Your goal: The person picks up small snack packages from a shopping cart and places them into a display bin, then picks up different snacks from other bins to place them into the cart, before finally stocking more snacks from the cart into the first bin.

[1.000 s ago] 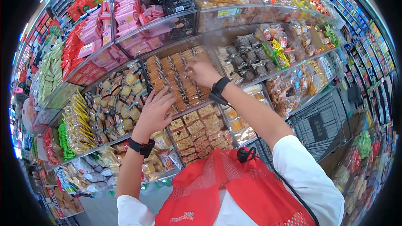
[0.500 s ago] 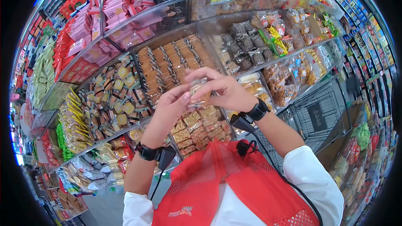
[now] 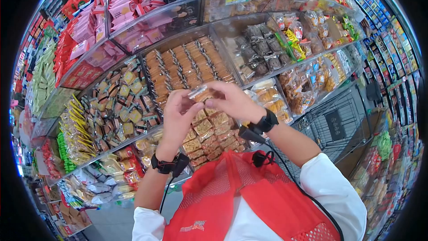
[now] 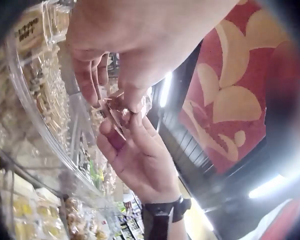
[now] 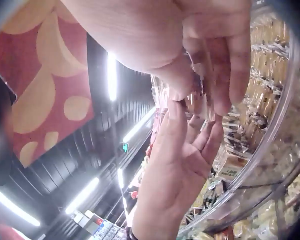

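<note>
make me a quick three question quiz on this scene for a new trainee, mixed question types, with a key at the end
1. True or false: the left hand and the right hand both hold the small wrapped packet.
2. Multiple choice: what colour is the vest? a) green b) red c) blue
3. Fill in the blank: the shopping cart stands on the person's ____ side.

Key: 1. True. 2. b. 3. Right.
</note>
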### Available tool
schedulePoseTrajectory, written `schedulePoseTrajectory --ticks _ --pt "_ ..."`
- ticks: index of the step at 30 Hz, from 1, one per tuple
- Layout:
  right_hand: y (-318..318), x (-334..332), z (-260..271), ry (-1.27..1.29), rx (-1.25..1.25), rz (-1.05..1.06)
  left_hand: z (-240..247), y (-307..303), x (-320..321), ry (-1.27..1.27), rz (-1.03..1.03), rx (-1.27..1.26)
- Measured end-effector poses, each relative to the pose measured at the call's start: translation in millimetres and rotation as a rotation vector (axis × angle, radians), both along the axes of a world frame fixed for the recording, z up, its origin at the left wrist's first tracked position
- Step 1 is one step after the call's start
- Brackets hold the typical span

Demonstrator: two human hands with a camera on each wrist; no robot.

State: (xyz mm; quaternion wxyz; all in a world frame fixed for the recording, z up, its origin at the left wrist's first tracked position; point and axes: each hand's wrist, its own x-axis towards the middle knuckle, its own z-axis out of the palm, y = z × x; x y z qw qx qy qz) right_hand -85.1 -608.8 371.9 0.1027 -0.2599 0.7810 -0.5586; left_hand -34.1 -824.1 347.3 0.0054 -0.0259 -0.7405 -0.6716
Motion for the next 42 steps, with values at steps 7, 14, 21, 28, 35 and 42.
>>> schedulePoseTrajectory --ticks 7,14,21,28,35,42 --pt "-58.6 -130.5 -11.7 0.424 0.555 -0.198 -0.3 -38.7 -23.9 0.440 0.075 -1.109" --pt "-151.4 -199.6 -51.2 0.590 0.508 -0.228 -27.7 -46.8 -30.7 0.416 0.089 -1.190" --pt "-156.8 -195.1 -46.7 0.701 0.510 -0.245 -27.0 -52.5 -32.1 0.437 0.095 -1.070" --pt "-182.9 -207.8 -63.4 0.948 0.517 -0.132 -25.2 -49.3 -34.7 0.408 0.084 -1.091" --pt "-147.6 -215.2 -50.9 0.616 0.514 0.055 -26.8 -46.6 -31.6 0.456 0.087 -1.125" --pt "7.5 -117.2 -1.1 0.420 -0.046 -0.142 -30.7 -44.1 -31.5 0.467 0.026 -1.218"
